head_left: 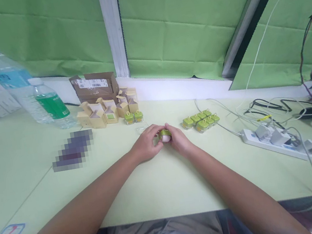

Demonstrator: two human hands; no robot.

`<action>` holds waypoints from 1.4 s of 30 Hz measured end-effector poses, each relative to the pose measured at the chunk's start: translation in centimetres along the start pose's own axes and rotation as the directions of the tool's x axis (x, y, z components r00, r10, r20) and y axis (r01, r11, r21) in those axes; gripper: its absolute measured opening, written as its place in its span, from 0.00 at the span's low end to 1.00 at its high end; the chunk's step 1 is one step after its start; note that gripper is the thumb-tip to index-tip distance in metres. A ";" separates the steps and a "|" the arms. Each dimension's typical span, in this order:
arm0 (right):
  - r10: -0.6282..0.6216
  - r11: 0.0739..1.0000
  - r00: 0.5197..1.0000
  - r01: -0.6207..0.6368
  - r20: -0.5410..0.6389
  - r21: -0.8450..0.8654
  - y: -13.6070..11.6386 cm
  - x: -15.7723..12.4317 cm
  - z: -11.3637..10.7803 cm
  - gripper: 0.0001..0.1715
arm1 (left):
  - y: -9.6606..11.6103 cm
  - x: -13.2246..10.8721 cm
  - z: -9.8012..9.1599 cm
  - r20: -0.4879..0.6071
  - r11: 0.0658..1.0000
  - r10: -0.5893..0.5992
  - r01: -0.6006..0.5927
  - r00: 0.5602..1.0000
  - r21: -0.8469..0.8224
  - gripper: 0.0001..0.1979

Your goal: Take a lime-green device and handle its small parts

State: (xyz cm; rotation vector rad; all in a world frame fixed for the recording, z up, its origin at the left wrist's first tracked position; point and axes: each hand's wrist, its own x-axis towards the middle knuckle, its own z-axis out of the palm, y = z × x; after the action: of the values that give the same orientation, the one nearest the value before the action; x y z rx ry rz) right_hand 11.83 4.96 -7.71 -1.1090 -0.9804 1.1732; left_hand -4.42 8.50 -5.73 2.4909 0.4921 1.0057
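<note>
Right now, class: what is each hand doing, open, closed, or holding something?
Left hand: closed on the small green-topped item.
Right hand: closed on the same item from the other side.

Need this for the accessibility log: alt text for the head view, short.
Both hands, left hand and right hand, hold one small green-topped item together over a pale green table. A cluster of green items sits to the right, small tan boxes to the left, with water bottles beyond.

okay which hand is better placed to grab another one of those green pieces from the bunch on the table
Probably the right. The right hand sits on the same side as the cluster of green pieces, with bare table between. The left hand would have to cross over it. Both hands now hold one green-topped piece.
</note>
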 end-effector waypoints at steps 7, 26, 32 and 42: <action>0.054 0.981 0.977 -0.091 0.207 0.170 -2.6 -1.8 1.1 0.21 | -0.3 -0.1 -0.4 -0.053 0.998 -0.055 0.055 0.997 0.006 0.25; 0.044 0.975 0.993 -0.017 0.113 -0.223 -2.4 -1.5 1.2 0.15 | 0.6 0.3 0.3 0.046 0.995 0.002 -0.006 0.999 0.099 0.21; 0.010 0.927 0.997 0.018 0.072 -0.375 -1.7 -1.2 1.2 0.11 | 0.7 0.3 0.7 0.090 0.994 -0.006 -0.004 0.996 0.112 0.20; -0.038 0.922 0.996 0.066 0.081 -0.382 -1.1 -0.9 0.8 0.22 | 0.8 0.3 0.8 0.112 0.998 -0.009 0.001 0.994 0.067 0.21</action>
State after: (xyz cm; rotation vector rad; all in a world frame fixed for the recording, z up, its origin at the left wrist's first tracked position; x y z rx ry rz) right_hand 11.19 4.15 -6.49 -1.3458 -1.3279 1.0062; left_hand -3.53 7.74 -5.71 2.5865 0.5038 0.8552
